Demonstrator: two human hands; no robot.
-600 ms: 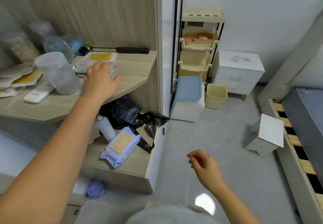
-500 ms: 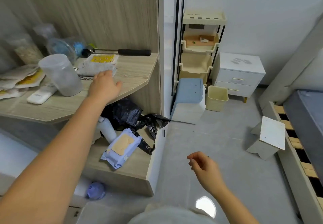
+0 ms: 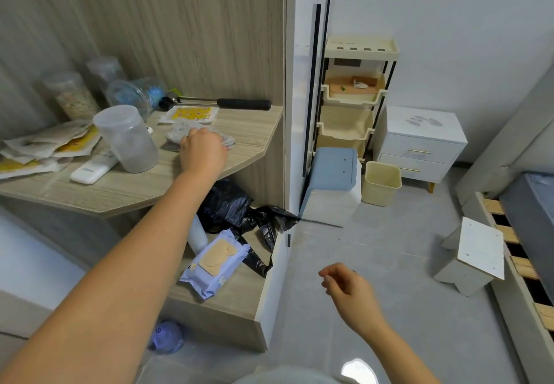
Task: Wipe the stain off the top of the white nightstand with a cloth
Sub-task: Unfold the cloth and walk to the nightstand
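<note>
The left hand (image 3: 201, 152) has come down onto the cloth (image 3: 192, 132) on the wooden surface (image 3: 126, 187), fingers closing on it, while the right hand (image 3: 349, 290) hangs loosely curled and empty, and the stained nightstand (image 3: 421, 144) waits far right.

Left hand (image 3: 202, 150) reaching forward palm-down, right hand (image 3: 349, 289) loosely curled, low
</note>
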